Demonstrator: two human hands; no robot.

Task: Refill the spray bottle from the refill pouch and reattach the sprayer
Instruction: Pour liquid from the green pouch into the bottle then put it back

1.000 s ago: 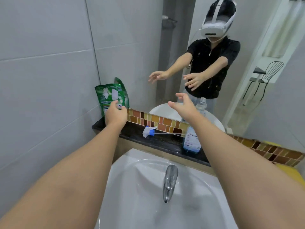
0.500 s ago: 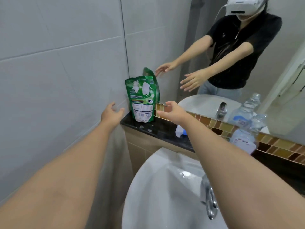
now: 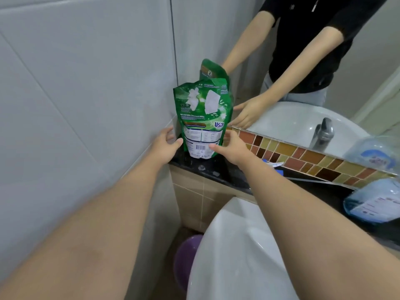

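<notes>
head | pouch (image 3: 202, 118) upright at frame centre on table (image 3: 218, 169), long axis vertical, top up | left hand (image 3: 164, 146), right hand (image 3: 231, 148) flank its base, grips open | bottle (image 3: 372, 202) right edge, tilted

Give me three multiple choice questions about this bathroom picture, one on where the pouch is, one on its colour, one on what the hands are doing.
1. Where does the pouch stand?
A. in the sink
B. on the dark ledge by the wall corner
C. on the floor

2. Its main colour?
A. green
B. red
C. yellow

3. The hands?
A. both open, either side of the pouch
B. squeezing the bottle
C. turning the tap

Answers: B, it stands upright on the ledge; A, green print; A, left hand and right hand flank it, fingers spread.
</notes>
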